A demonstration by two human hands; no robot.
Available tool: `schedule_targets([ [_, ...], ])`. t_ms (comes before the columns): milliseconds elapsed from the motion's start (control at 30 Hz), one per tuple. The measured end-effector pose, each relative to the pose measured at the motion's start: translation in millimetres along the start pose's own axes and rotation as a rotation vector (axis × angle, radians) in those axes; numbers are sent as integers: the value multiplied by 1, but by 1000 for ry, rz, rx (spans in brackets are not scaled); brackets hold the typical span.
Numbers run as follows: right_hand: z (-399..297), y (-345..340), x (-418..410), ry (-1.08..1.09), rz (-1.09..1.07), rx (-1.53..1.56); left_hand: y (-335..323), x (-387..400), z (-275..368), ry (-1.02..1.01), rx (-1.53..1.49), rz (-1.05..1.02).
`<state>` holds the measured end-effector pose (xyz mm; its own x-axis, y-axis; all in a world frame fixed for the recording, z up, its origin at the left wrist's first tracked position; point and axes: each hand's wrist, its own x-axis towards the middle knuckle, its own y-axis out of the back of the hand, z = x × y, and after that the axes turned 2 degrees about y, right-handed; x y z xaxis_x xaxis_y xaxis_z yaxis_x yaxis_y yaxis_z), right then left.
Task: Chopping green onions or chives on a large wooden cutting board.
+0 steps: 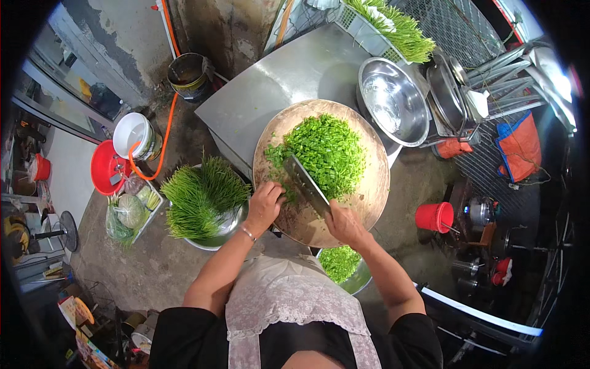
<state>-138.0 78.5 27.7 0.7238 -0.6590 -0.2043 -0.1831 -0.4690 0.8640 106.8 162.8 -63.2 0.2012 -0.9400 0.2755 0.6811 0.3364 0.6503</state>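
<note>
My right hand [345,223] grips the handle of a cleaver [306,182], its blade slanting up and left along the near-left side of a heap of chopped green chives [327,154]. The heap rests on a round wooden chopping board [375,184]. At the board's left edge, my left hand [267,203] has its fingers curled near loose green bits; whether it pinches any is hidden. Left of that hand, a metal basin [230,230] on the floor holds long uncut chives [198,198]. More chopped greens [340,263] fill a basin partly hidden below the board.
The board sits on a stainless steel table [258,101]. An empty steel bowl [394,101] and a plastic crate [357,30] of greens stand beyond it. Leftward are a white bucket [131,133], a red basin [103,168] and an orange hose [171,124]; rightward is a red bucket [431,217].
</note>
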Motion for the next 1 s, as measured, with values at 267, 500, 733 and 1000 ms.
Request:
schedule_targets([
  [267, -31, 31, -14, 4, 28, 33, 22, 19, 22, -39, 79, 91],
  [500, -24, 1, -6, -28, -14, 12, 8, 2, 4, -25, 59, 48],
  [733, -20, -7, -6, 9, -50, 13, 7, 2, 7, -15, 5, 125],
  [1000, -29, 5, -9, 60, -36, 31, 23, -4, 16, -26, 31, 24],
])
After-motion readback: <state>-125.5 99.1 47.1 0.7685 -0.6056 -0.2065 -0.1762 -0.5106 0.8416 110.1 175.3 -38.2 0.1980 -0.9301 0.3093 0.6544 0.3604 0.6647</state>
